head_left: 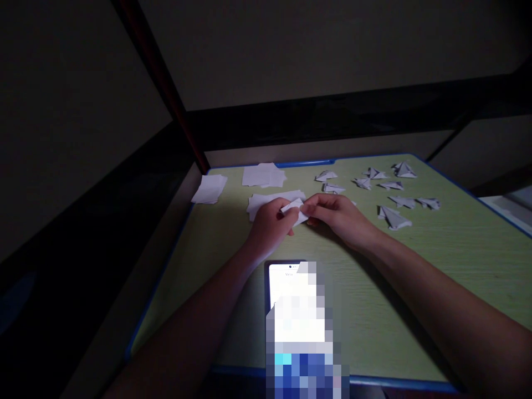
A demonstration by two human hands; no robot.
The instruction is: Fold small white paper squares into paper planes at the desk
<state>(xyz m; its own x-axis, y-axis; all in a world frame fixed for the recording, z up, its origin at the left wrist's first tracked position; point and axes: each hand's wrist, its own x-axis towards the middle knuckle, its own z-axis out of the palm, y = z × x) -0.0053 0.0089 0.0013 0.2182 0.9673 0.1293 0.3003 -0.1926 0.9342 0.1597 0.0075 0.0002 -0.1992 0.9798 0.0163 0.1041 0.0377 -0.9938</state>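
Note:
My left hand [271,226] and my right hand [338,218] meet over the middle of a green table [436,260]. Both pinch one small piece of white folded paper [296,210] between fingers and thumbs. The paper is partly creased and sits just above the tabletop. Directly behind my hands lies a loose pile of white paper sheets [270,200].
Several folded white paper shapes [393,217] lie scattered on the right back part of the table. Two more stacks of white paper [264,175] rest near the back edge and the left corner [210,188]. A lit phone [291,288] lies near the front edge. The room around is dark.

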